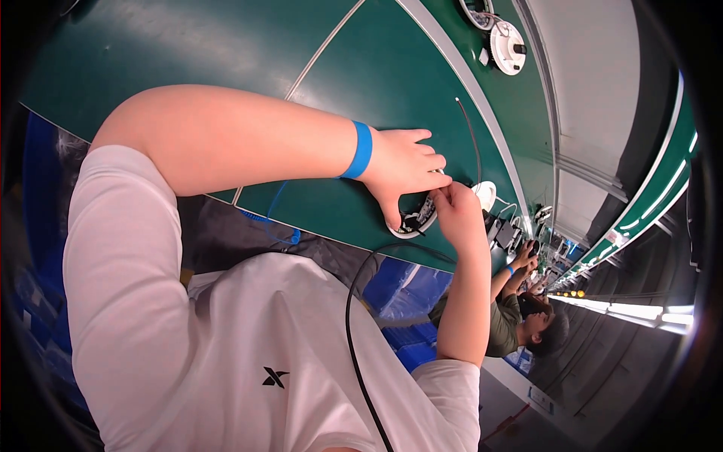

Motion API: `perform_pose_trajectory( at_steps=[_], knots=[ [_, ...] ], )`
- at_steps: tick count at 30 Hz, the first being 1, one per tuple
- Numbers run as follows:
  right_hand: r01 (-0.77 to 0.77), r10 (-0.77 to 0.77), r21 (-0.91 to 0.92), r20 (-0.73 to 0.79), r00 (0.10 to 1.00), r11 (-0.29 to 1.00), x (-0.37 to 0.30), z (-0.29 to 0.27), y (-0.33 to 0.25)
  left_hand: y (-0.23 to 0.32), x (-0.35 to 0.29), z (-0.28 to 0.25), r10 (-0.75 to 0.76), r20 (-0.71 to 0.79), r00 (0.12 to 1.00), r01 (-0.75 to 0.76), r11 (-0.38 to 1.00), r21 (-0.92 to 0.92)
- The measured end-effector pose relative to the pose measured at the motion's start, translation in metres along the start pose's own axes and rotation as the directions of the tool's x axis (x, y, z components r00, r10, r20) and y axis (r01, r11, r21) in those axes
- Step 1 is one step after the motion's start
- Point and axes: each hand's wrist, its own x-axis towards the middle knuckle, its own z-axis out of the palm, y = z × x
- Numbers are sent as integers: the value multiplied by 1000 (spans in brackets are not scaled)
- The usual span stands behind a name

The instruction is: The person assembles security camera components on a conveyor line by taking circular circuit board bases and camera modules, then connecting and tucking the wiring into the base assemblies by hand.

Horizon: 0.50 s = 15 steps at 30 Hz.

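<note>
A round white housing (407,234) with dark parts and wires inside sits on the green table, partly covered by my hands. My left hand (403,169), with a blue band at its wrist, spreads over it. Its thumb touches the near left rim, and the index finger reaches toward my other hand. My right hand (456,215) is closed in a pinch at the housing's right side, its fingertips close to the left index finger. Whatever lies between those fingertips is hidden.
A thin dark cable (471,135) lies beyond my hands. Another white round part (488,194) is on the right; a white disc unit (507,48) rests farther off. A black cable (349,324) crosses my shirt. To the right a co-worker (504,324) handles something; blue bins (403,290) stand below the table.
</note>
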Motion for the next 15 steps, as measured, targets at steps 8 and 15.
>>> perform_pose_trajectory(
  at_steps=[8, 15],
  knots=[
    [-198, 122, 359, 224, 967, 912, -2, -25, 0, 1, 1, 2, 3, -7, 1000, -3, 1000, -2],
    [-281, 184, 299, 315, 931, 912, 14, -33, -3, 1, -2, -2, -11, 12, 1000, 11, 1000, -9]
  ],
)
